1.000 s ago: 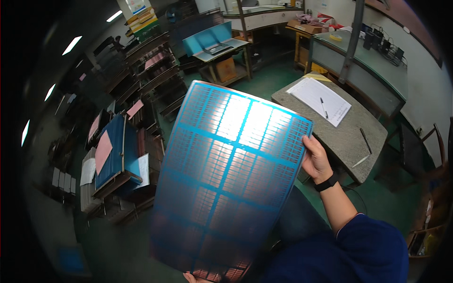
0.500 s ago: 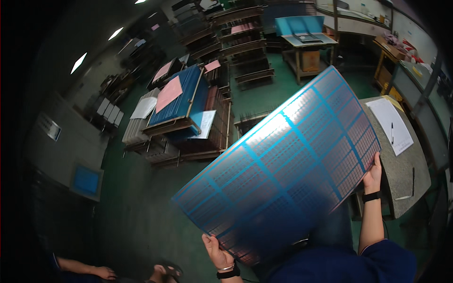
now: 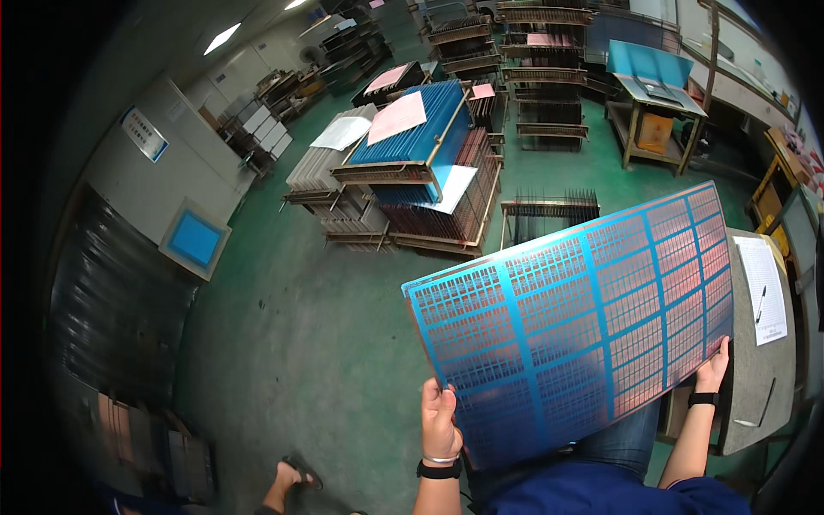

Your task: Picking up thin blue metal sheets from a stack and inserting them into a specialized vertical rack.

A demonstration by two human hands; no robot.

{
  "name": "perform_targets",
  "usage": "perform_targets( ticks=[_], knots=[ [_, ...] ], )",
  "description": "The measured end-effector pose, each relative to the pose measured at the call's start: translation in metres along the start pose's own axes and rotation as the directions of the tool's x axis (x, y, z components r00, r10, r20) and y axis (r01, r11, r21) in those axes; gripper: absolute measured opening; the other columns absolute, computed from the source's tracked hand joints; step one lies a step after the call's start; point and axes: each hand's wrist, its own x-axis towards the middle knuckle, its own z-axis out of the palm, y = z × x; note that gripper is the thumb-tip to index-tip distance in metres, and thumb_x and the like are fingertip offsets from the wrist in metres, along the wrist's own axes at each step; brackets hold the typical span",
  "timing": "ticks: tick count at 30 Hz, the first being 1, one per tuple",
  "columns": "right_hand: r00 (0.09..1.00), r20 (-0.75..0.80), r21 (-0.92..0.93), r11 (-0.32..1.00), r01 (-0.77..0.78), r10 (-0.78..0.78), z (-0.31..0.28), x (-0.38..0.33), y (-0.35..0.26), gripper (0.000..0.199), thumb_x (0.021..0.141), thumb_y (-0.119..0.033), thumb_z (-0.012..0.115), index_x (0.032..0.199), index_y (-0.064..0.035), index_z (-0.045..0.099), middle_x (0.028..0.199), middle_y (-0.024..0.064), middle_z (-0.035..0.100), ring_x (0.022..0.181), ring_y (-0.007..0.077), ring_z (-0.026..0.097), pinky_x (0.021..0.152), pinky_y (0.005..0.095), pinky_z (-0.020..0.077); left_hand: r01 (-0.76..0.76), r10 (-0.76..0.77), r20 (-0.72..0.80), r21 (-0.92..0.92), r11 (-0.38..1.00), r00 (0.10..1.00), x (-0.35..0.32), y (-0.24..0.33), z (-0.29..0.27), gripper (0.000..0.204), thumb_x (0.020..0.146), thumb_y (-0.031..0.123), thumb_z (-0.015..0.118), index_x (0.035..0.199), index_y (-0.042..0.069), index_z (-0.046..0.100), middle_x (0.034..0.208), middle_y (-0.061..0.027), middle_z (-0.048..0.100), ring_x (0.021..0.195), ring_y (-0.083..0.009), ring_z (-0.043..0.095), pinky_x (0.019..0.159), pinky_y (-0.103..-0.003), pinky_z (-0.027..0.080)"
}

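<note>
A large, thin circuit board panel point(image 3: 562, 322), coppery with a bright blue grid and rows of small patterns, is held up in front of me at a slant. Its right end is higher than its left. My left hand point(image 3: 441, 422) grips the lower left edge, thumb on the near face and the other fingers partly hidden behind. At the lower right edge, my right hand point(image 3: 712, 367) is closed on the panel, fingers partly hidden by it. Right of the panel, a grey table point(image 3: 760, 386) carries a paper sheet point(image 3: 762, 296) with a pen on it.
Left of centre, a rack point(image 3: 429, 172) holds upright blue panels with a pink sheet on top. An empty wire rack point(image 3: 549, 215) stands behind my panel. A workbench point(image 3: 657, 94) is at the far right. Another person's foot point(image 3: 292, 476) shows at the bottom.
The panel has turned to a shallower slant, and its patterns show more clearly with less glare. Both hands keep their grip. My view has swung, moving the room rightward in the picture.
</note>
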Motion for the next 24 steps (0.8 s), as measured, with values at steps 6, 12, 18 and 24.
perform_targets(
  ticks=[6, 12, 18, 24],
  knots=[
    [0.963, 0.227, -0.018, 0.988, 0.155, -0.147, 0.102, -0.034, -0.026, 0.044, 0.095, -0.036, 0.047, 0.125, -0.0032, 0.048, 0.125, 0.0113, 0.053, 0.114, 0.0261, 0.05, 0.099, 0.0434, 0.0391, 0.127, -0.138, -0.083, -0.125, 0.984, 0.987, 0.03, -0.026, -0.008, 0.012, 0.094, 0.013, 0.051, 0.105, 0.01, 0.053, 0.091, 0.004, 0.057, 0.085, -0.0066, 0.054, 0.079, -0.025, 0.046],
    [0.832, 0.554, -0.253, 0.95, 0.184, -0.013, 0.216, -0.152, 0.084, 0.043, 0.093, -0.027, 0.051, 0.127, -0.0003, 0.044, 0.123, 0.0096, 0.053, 0.111, 0.0216, 0.051, 0.096, 0.0381, 0.0385, 0.301, -0.346, -0.03, -0.424, 0.854, 0.938, 0.031, -0.071, 0.033, 0.007, 0.095, 0.018, 0.05, 0.101, 0.019, 0.053, 0.089, 0.0085, 0.057, 0.083, -0.0081, 0.056, 0.081, -0.032, 0.048],
    [0.887, 0.348, -0.498, 0.742, 0.448, -0.303, 0.261, -0.139, 0.072, 0.034, 0.092, -0.016, 0.053, 0.121, 0.0018, 0.047, 0.111, 0.0102, 0.058, 0.095, 0.0163, 0.057, 0.085, 0.0292, 0.0449, 0.644, -0.558, 0.432, -0.074, 0.761, 0.709, 0.025, -0.109, 0.062, 0.011, 0.095, 0.017, 0.05, 0.101, 0.013, 0.058, 0.099, 0.0043, 0.062, 0.091, -0.0135, 0.061, 0.078, -0.029, 0.049],
    [0.843, 0.443, -0.69, 0.484, 0.538, -0.305, 0.247, -0.082, 0.103, 0.022, 0.092, -0.009, 0.054, 0.112, 0.0004, 0.054, 0.097, 0.0023, 0.061, 0.083, 0.0062, 0.056, 0.074, 0.0205, 0.0449, -0.233, -0.262, 0.346, 0.895, 0.381, 0.901, 0.03, -0.122, -0.005, 0.018, 0.088, 0.014, 0.051, 0.097, 0.006, 0.064, 0.092, -0.0161, 0.065, 0.087, -0.0339, 0.062, 0.075, -0.039, 0.05]
  ],
)
